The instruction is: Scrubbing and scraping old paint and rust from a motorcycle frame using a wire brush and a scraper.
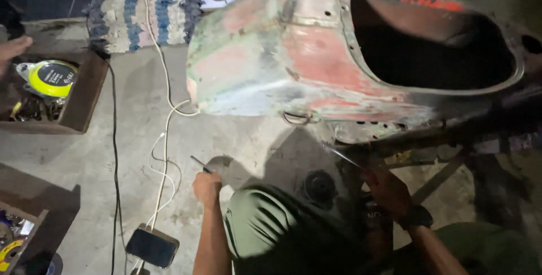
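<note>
Rod: a thin dark rod (200, 164) sticks up and to the left out of the left hand, over the bare concrete floor (135, 111), below the lower left corner of the shell.
Left hand: the left hand (206, 187) is closed in a fist around the rod's lower end, just beside the knee.
Wire: a thin bright wire (345, 158) slants up-left from the right hand toward the underside of the shell.
Right hand: the right hand (388, 191) is curled in shadow with the wire at its fingertips; how tight the grip is cannot be told. A dark watch (416, 217) sits on its wrist.
Shell: a worn metal body shell (282, 55), patchy green and red, with a large oval opening (432, 43), lies above both hands.
Knee: a green trouser knee (257, 224) is between the two forearms.
Cables: white cables (165, 139) run down the floor to a dark phone (152, 246).
Boxes: a wooden box (84, 97) at left holds a yellow-green round tape measure (52, 77).
Rug: a striped rag rug (144, 15) lies at the top.
</note>
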